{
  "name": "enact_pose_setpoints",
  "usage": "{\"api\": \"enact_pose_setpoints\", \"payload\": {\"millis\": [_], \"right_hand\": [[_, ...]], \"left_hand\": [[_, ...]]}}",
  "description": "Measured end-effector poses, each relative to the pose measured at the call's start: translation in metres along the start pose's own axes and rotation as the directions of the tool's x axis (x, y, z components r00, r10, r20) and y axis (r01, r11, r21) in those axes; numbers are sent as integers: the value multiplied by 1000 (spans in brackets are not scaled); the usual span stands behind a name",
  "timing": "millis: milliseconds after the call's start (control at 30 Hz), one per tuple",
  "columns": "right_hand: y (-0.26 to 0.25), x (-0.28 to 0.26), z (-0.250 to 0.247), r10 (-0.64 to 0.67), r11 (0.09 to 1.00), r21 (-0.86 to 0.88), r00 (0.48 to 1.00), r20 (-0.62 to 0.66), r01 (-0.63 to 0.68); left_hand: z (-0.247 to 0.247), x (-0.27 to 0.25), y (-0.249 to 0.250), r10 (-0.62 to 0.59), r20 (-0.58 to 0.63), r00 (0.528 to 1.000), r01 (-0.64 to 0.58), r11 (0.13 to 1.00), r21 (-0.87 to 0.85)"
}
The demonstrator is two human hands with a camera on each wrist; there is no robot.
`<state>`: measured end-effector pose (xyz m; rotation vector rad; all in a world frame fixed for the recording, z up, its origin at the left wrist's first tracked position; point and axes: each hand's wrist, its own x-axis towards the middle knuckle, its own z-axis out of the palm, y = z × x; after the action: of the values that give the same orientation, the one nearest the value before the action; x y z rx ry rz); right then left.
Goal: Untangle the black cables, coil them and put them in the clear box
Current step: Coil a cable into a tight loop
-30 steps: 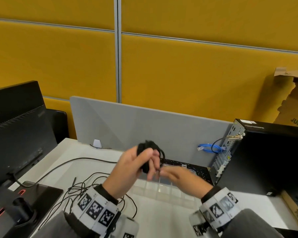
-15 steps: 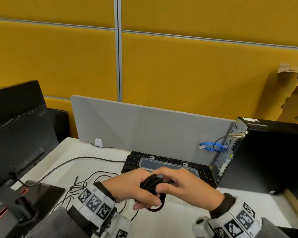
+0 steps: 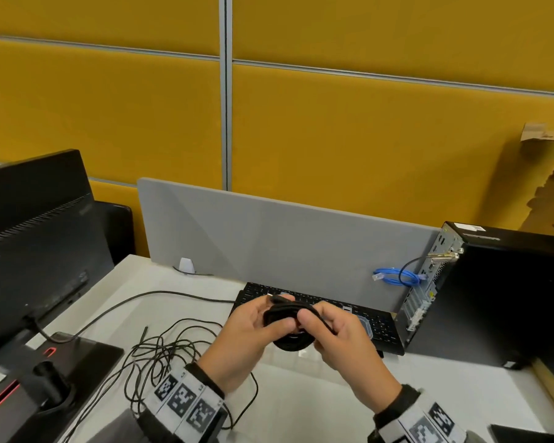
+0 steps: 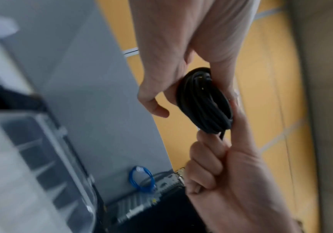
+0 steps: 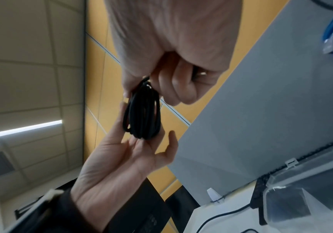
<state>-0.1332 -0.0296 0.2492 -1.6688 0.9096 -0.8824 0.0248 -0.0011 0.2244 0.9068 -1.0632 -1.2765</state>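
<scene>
While both hands (image 3: 339, 340) grasp it, coiled black cable (image 3: 290, 342) edge-on, fingers curled round.

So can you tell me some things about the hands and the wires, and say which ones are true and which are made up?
1. Both hands hold a coiled black cable. True: the left hand and the right hand both grip it above the desk.
2. The coil is already inside the clear box. False: it is up in the hands.
3. More black cables lie tangled on the desk. True.
4. The cable by the computer tower is red. False: that blue cable is blue.
5. The wall behind the desk is green. False: the wall is yellow.
</scene>
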Motion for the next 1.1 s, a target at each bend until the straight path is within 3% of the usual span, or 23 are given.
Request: {"api": "enact_pose_setpoints", "payload": {"millis": [67,133,200,233,267,333,367,400,433,500,567,667,833,900,967,1033,1100], "right_hand": [[-4,1,0,51,998,29,998,39,-52],[-7,2,-2,86,996,-1,990,112,-87],[-7,6,-10,27,982,-188,990,137,0],[-5,9,-15,-59,927,-360,989,136,104],[-3,12,-22,-168,799,-563,978,127,211],[-1,20,-31,-388,433,-858,917,98,275],[-3,24,-33,-459,357,-903,887,52,238],[-5,30,-33,-485,384,-901,875,-10,203],[-8,35,-33,-464,503,-840,883,-65,203],[-10,46,-31,-352,815,-532,925,-141,229],[-15,49,-25,-218,971,-141,961,-168,195],[-19,45,-16,-28,965,256,990,-135,62],[-19,42,-11,170,832,531,985,36,-163],[-13,38,-4,251,748,605,960,123,-273],[-6,36,-1,307,695,646,943,128,-314],[-2,35,-2,307,716,636,948,82,-287],[-1,33,-4,267,799,554,963,21,-234]], "left_hand": [[2,0,-5,-26,10,1000,27,986,-165],[1,3,-6,14,-24,1000,-15,999,-52],[-2,8,2,85,-26,996,-80,986,147],[-4,9,6,103,-20,994,-97,974,203],[-6,11,10,107,-13,994,-101,968,229],[-5,12,17,115,17,993,-116,968,221],[-4,13,20,123,36,992,-128,972,196],[-1,13,22,133,50,990,-140,975,172],[2,14,25,146,59,988,-153,976,152],[8,17,29,165,54,985,-170,977,128],[13,19,31,175,19,984,-176,977,119],[18,21,30,163,-33,986,-162,986,33],[20,21,21,105,-86,991,-114,987,-114],[22,20,18,77,-93,993,-86,991,-103],[22,21,15,48,-118,992,-57,996,-72],[19,23,12,23,-180,983,-28,999,-23],[18,25,9,21,-228,973,-7,998,64]]}}
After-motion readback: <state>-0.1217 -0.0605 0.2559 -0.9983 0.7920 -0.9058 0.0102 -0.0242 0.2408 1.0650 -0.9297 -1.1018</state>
